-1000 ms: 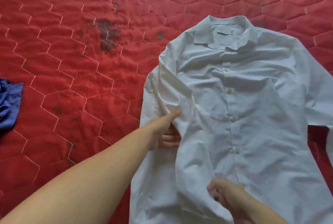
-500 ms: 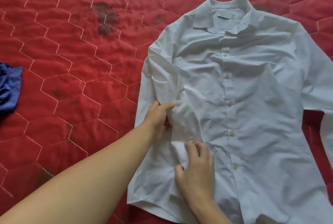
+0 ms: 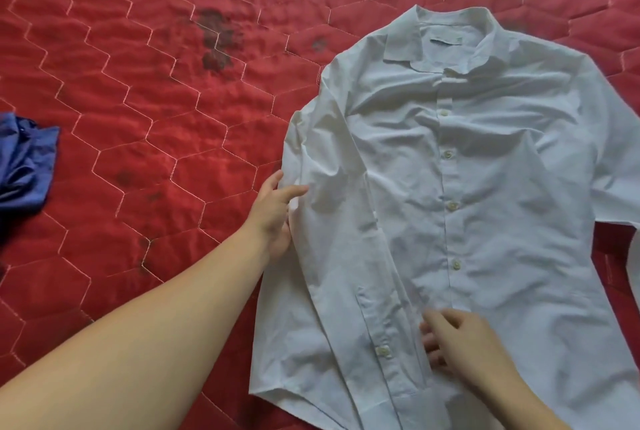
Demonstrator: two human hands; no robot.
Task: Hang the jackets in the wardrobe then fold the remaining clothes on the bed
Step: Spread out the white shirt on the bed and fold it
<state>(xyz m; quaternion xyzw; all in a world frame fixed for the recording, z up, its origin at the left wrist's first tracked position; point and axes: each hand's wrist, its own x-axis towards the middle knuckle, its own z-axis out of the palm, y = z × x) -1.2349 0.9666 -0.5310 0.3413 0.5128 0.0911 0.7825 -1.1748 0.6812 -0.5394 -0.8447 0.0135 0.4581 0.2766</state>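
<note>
Lay face up, buttoned, toward the bed's (image 3: 145, 90) right edge: white shirt (image 3: 485, 221), left sleeve (image 3: 349, 256) folded over its front. Pinched at that folded side by left hand (image 3: 275, 213), probably keeping the crease; smoothed near the cuff by spread right hand (image 3: 460, 339).

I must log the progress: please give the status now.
Left hand at white shirt edge, fingers underneath. Right hand flat near hem. One sleeve folded in. Blue garment apart.

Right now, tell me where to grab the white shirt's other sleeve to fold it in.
Pinch the spread sleeve near its cuff at the picture's right edge, coming from that side. It lies flat, clear of the white shirt body, and nothing pins it; the cuff itself is cut off from view.
</note>
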